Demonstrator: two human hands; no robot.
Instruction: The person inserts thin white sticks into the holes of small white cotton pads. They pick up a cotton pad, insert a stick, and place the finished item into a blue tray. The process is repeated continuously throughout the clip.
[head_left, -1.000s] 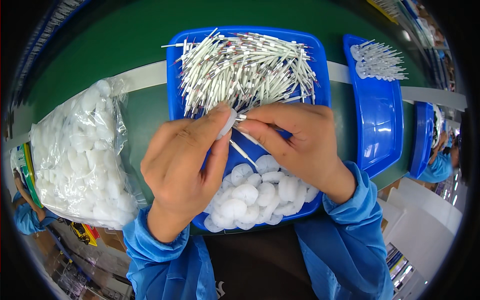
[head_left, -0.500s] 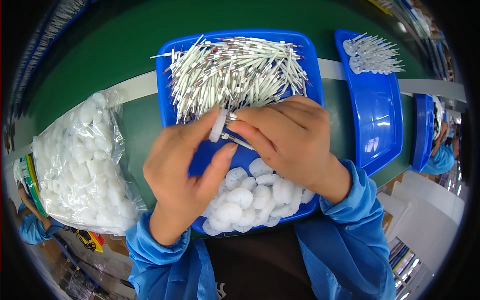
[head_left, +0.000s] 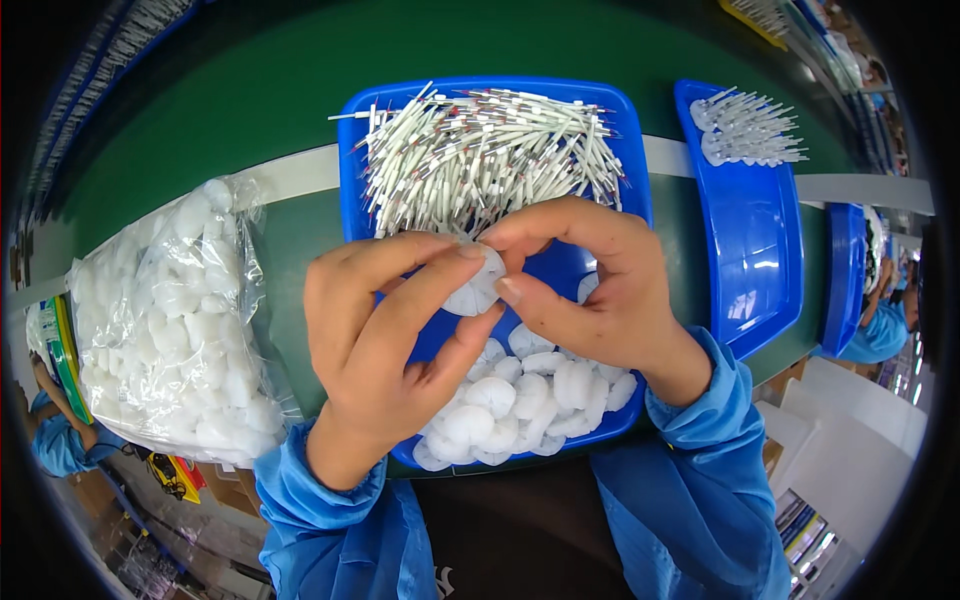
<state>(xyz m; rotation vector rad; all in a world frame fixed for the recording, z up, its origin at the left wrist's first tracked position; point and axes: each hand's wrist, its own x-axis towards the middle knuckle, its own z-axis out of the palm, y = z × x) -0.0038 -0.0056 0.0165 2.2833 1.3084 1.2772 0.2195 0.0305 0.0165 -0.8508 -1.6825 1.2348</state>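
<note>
Between my two hands is a round translucent white plastic disc (head_left: 474, 292), held over the middle of a blue tray (head_left: 352, 190). My left hand (head_left: 385, 335) pinches the disc from the left. My right hand (head_left: 590, 285) grips its right edge between thumb and fingertips. Whatever sits behind the disc is hidden by it and my fingers. A heap of thin white sticks with dark and red tips (head_left: 480, 155) fills the far part of the tray. Loose white discs (head_left: 520, 405) are piled in its near part.
A clear plastic bag of white discs (head_left: 170, 330) lies at the left. On the right, a second blue tray (head_left: 750, 250) carries discs with sticks standing in them (head_left: 750, 128) at its far end. Other people's sleeves (head_left: 880, 330) show at the edges.
The disc, seen edge-on before with sticks poking from it, now turns its flat face toward me. My right fingers have moved from the sticks to the disc's edge.
</note>
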